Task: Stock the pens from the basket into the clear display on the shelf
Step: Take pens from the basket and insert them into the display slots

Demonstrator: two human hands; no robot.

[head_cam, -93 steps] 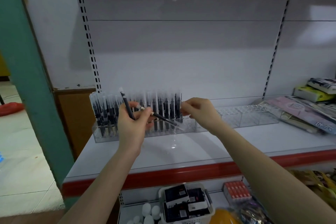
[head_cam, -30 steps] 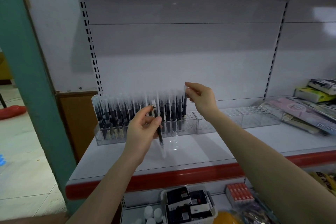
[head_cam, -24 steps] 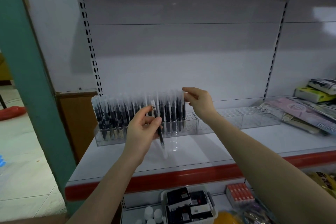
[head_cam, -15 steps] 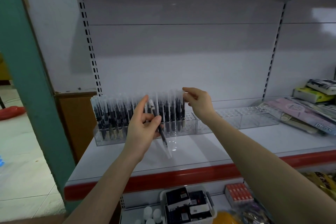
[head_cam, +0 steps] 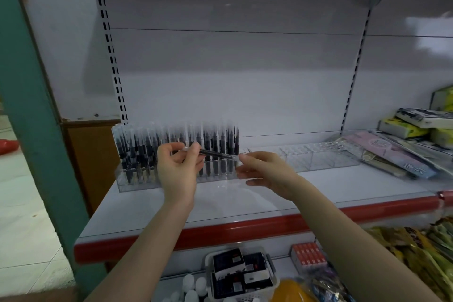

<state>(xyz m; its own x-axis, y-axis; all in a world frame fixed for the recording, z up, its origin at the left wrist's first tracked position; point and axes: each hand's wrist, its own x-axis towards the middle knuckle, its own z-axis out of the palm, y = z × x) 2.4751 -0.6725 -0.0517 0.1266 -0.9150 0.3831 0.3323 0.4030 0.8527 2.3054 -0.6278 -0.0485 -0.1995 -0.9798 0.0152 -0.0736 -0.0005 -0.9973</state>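
The clear display (head_cam: pixel 318 160) stands at the back of the white shelf (head_cam: pixel 245 203). Its left part holds several upright black pens (head_cam: pixel 137 152); its right part holds none. In front of it my left hand (head_cam: pixel 179 169) pinches one black pen (head_cam: pixel 215 154) that lies level, pointing right. My right hand (head_cam: pixel 267 170) meets that pen's right end with thumb and forefinger, its other fingers loosely curled below. The white basket (head_cam: pixel 270 263) sits on the lower shelf under my arms, with black and white boxes in it.
Flat stationery packs (head_cam: pixel 392 157) and small boxes (head_cam: pixel 416 122) lie at the shelf's right. A green post (head_cam: pixel 36 130) stands at the left. The shelf has a red front edge (head_cam: pixel 245 228). Below are a red box (head_cam: pixel 308 256) and yellow packets (head_cam: pixel 416 252).
My right hand left the top of the pens in the display and came down to the loose pen. My left hand turned that pen from hanging downward to lying level.
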